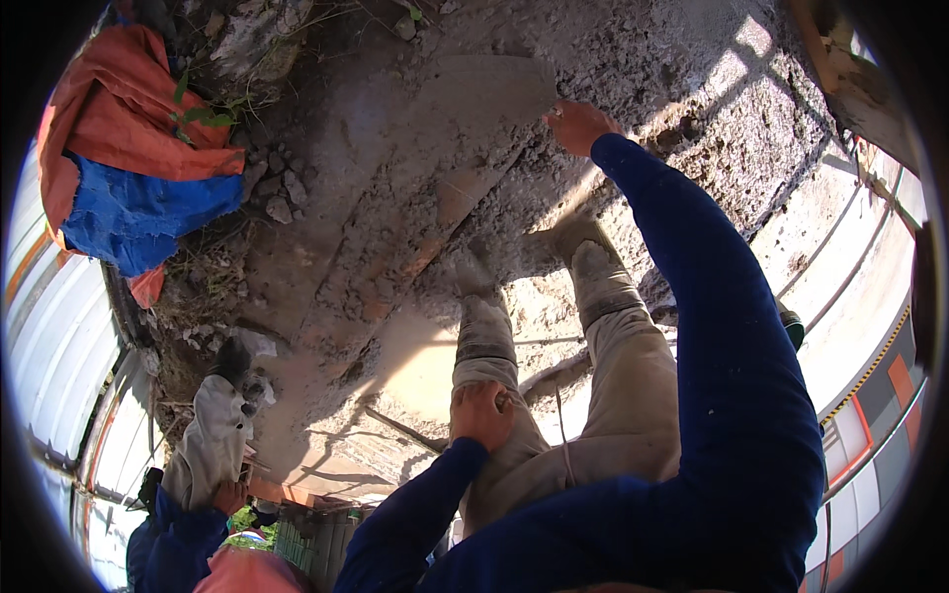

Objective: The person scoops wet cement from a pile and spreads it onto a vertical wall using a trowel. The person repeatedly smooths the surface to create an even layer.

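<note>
My right hand (581, 127) is stretched far forward, low over grey wet-looking mortar (474, 128). Its fingers are curled closed, and what they hold, if anything, does not show clearly. Just beyond its fingertips lies a smoother grey patch with a curved edge, too dim to tell whether it is a tool blade or mortar. Closed like a fist, my left hand (481, 413) rests on my left knee; its inside is hidden. Mud coats the lower parts of my trousers (628, 395), and my feet stand in the mortar.
An orange and blue tarpaulin (148, 198) hangs at the far left beside rubble and plants. At lower left another person (213, 435) sits or crouches close by. Exposed bricks (460, 195) cross the mortar before me. Corrugated metal sheets (59, 336) line the left side.
</note>
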`<state>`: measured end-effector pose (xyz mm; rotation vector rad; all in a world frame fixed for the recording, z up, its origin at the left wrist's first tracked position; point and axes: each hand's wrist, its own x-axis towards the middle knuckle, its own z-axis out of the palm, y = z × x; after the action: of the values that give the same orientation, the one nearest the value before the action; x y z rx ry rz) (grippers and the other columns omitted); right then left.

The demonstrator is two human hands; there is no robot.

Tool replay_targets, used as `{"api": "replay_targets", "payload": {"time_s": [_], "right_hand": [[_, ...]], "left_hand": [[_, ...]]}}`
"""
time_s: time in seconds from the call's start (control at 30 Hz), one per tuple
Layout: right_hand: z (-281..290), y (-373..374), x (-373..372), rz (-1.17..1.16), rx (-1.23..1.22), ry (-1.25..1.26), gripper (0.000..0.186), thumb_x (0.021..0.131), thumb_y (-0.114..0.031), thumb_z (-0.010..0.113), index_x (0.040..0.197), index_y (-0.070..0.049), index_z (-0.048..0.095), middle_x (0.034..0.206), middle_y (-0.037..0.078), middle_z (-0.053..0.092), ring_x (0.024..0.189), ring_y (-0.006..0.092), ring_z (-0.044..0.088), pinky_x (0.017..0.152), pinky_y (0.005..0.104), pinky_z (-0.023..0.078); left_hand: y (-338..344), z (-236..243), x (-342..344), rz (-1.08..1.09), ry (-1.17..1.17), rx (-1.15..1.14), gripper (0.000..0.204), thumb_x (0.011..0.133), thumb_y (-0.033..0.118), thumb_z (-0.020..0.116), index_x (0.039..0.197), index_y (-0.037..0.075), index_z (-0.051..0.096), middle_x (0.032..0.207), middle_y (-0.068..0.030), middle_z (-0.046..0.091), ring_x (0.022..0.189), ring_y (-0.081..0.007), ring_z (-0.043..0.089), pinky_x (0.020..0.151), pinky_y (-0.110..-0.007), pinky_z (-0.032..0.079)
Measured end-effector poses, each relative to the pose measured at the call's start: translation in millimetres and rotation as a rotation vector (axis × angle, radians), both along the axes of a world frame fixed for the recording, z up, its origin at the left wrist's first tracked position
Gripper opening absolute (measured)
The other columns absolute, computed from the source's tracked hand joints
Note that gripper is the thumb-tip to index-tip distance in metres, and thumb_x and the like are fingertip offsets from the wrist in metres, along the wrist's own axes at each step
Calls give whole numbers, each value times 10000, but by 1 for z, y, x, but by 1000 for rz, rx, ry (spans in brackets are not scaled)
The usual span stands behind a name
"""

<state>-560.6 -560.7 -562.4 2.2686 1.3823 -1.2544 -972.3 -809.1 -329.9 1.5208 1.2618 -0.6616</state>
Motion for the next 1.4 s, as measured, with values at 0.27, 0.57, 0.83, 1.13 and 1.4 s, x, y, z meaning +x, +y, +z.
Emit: {"api": "replay_targets", "payload": {"time_s": [0.27,0.57,0.83,1.13,1.4], "right_hand": [[-33,22,158,-609,38,103,588,1120,-506,502,1440,-26,611,755,130,679,578,259,651,574,448,575],[-53,-58,-21,-201,-52,363,657,1101,-525,513,1525,-24,531,1326,204,687,1137,375,702,976,495,562],[6,-85,10,-416,-39,112,542,1085,-524,505,1387,-89,618,1185,255,751,1131,473,706,1000,572,549],[-18,-123,2,-1027,356,-44,419,1072,-356,587,1205,40,611,973,354,719,998,551,686,843,583,536],[-73,11,-18,-822,302,209,461,1069,-314,583,1294,87,556,1183,362,703,1127,535,680,945,560,564]], "left_hand": [[6,2,27,-5,35,-40,249,907,316,687,1042,106,700,1096,-157,725,1120,-352,652,1087,-504,401],[7,-1,49,-32,45,1,235,877,282,711,1042,115,722,1042,-113,727,1077,-329,672,1064,-489,437],[14,-8,62,-60,50,-41,210,878,290,699,1007,126,727,1063,-84,731,1111,-302,671,1078,-460,423],[22,-9,57,-93,31,40,196,837,229,738,995,113,734,1020,-98,750,1049,-335,695,985,-479,499],[24,-17,51,-167,1,24,177,869,245,708,982,109,707,1021,-91,738,1074,-327,674,1023,-481,475]]}}
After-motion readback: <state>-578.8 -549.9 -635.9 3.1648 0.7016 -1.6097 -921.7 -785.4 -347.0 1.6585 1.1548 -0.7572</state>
